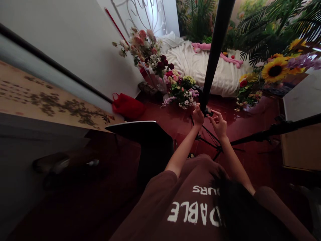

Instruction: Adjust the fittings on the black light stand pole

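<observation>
The left hand (pixel 198 115) closes on the pole (pixel 216 50). The right hand (pixel 219 125) meets its clamp (pixel 208 112); cannot tell if gripping.

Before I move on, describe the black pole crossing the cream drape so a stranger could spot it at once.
Find the cream-draped mound beyond the red floor. In front of it, the thick black pole slants from the top edge. Unlike the far-left pole or far-right pole, it has the left grip and right grip at its lower part.
</observation>
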A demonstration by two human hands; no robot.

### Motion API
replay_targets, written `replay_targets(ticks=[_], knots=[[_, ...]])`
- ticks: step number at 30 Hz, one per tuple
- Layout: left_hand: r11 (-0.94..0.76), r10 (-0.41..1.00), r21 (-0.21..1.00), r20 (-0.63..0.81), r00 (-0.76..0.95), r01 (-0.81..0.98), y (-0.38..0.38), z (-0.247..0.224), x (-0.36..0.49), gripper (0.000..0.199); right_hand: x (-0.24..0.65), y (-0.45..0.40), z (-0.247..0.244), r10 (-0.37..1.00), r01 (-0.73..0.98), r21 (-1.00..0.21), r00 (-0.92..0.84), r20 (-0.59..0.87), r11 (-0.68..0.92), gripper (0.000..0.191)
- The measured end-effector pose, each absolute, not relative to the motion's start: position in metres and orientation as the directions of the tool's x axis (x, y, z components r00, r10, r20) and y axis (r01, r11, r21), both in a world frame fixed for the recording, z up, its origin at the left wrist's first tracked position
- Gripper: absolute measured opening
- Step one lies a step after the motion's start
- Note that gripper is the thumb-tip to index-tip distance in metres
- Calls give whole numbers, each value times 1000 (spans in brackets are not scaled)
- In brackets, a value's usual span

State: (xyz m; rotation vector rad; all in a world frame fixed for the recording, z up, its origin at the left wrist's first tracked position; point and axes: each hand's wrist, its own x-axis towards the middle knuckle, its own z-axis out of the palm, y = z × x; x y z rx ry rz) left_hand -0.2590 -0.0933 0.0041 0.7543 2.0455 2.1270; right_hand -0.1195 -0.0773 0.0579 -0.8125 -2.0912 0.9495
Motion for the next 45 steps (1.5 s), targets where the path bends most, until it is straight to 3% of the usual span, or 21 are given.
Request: replay_targets(ticks=[8,11,14,17,19,22,26,33,40,45], knots=[[-44,356,964,261,-897,263,-99,15,-254,69,-134,-73,74,820,368,-792,-505,270,488,52],[-49,357,962,268,-895,268,-103,18,-252,67,-133,-71,73,794,280,-859,-571,210,429,51],[-54,352,962,268,-897,267,-112,10,-245,65,-122,-70,63,741,132,-955,-661,116,267,50],[-28,348,960,270,-898,277,-129,-14,-228,55,-97,-68,43,729,145,-974,-684,30,176,54],[27,357,958,257,-898,284,-144,-37,-211,40,-73,-62,29,762,178,-977,-647,-24,120,55],[185,375,967,97,-922,177,-163,-75,-181,27,-30,-48,9,847,203,-978,-527,-68,48,56],[255,614,958,-54,-787,133,-166,-102,-151,16,27,-28,-4,957,231,-973,-285,-51,17,54],[13,869,949,145,-473,316,-83,-56,-127,21,78,-26,-7,1000,317,-948,-9,15,17,50],[-387,908,874,417,-43,295,-2,20,-64,37,104,-37,9,971,169,-985,239,-4,-46,57],[-375,924,895,381,23,241,15,24,-18,39,131,-46,10,964,125,-989,261,-44,-79,58]])
